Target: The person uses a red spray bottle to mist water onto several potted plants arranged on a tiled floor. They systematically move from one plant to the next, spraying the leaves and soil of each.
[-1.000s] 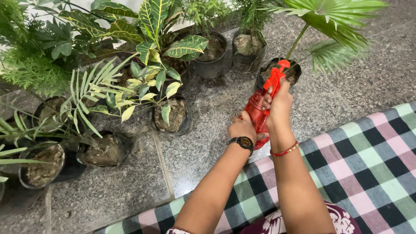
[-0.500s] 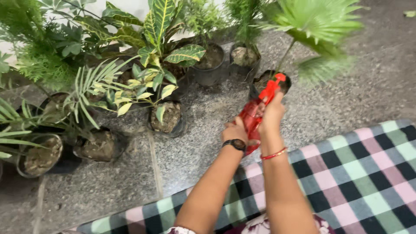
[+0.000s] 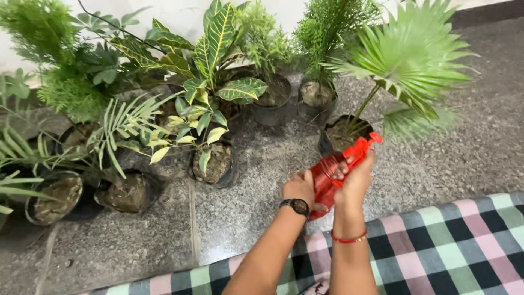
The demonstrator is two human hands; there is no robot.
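**A two-handed hold on a tilted spray bottle, with pots close ahead**

The red translucent plastic spray bottle (image 3: 327, 177) is clasped by both hands above the speckled grey granite floor (image 3: 245, 207). The right hand (image 3: 356, 179) is wrapped around the neck, with fingers curled at the red trigger head (image 3: 363, 146); the left hand (image 3: 299, 186), with a black wristwatch (image 3: 297, 206) at its wrist, is closed on the lower body. The bottle is tilted, its nozzle directed up and to the right, toward the fan palm in a black pot (image 3: 345, 134) just beyond it.

Judged from this hold, a slip is the nearest risk: a smooth plastic body, if wetted, could turn within the left hand, and the aim would be lost. The nozzle is held near the palm's thin stalk, so the stalk could be knocked by a forward push. A spray misdirected low would fall on the polished stone, which could be made slippery. The checked cloth of pink, green and black (image 3: 436, 246), spread just behind the hands, could be soaked by drips. The small croton in a black bag (image 3: 215, 161) stands well apart to the left.
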